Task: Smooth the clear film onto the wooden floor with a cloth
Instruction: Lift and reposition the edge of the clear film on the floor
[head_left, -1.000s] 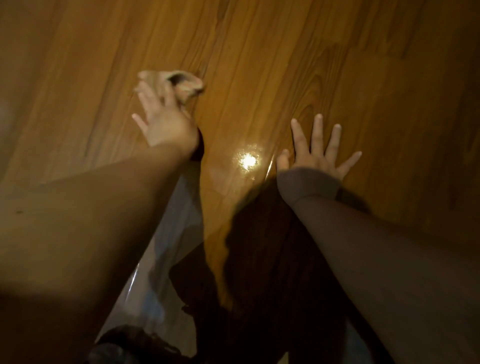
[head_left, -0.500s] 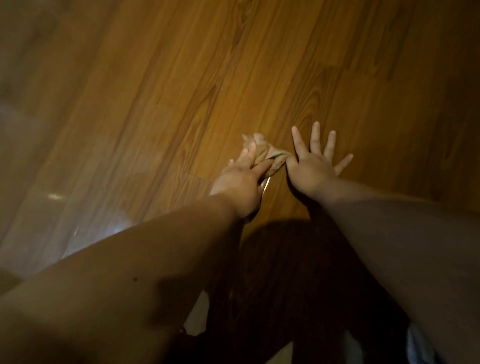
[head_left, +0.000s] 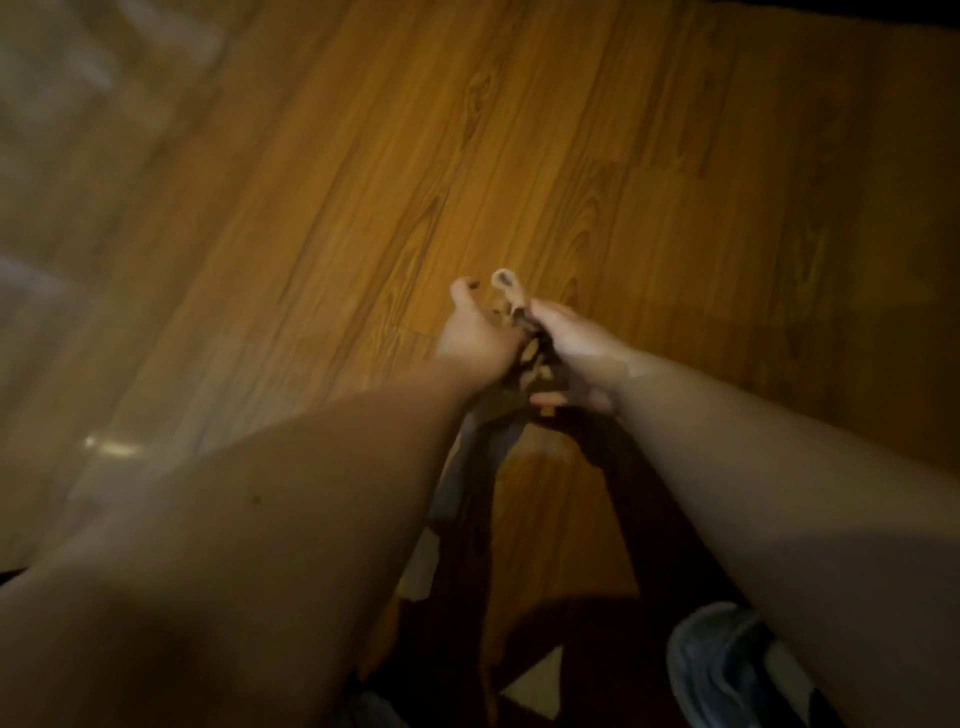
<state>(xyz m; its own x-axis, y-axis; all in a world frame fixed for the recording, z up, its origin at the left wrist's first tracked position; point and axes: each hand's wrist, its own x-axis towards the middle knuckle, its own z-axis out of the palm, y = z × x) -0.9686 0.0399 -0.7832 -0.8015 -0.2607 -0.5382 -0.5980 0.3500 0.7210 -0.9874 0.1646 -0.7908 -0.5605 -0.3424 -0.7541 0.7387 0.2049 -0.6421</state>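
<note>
Crumpled cloth (head_left: 513, 297) bunched between left hand (head_left: 475, 340) and right hand (head_left: 584, 353); both grip it, fingers curled, above wooden floor (head_left: 597, 156); clear film (head_left: 119, 291) hazy at left

My left hand (head_left: 475, 335) and my right hand (head_left: 584, 351) meet over the middle of the wooden floor (head_left: 649, 156), both gripping one crumpled tan cloth (head_left: 511, 291) between them. A loop of it sticks up past my fingers, and the rest hangs dark between my wrists. The clear film (head_left: 104, 322) lies pale and hazy over the floor's left side, with one bright glint. A blurred blue-grey shape (head_left: 727, 670) sits under my right forearm, too blurred to name.
</note>
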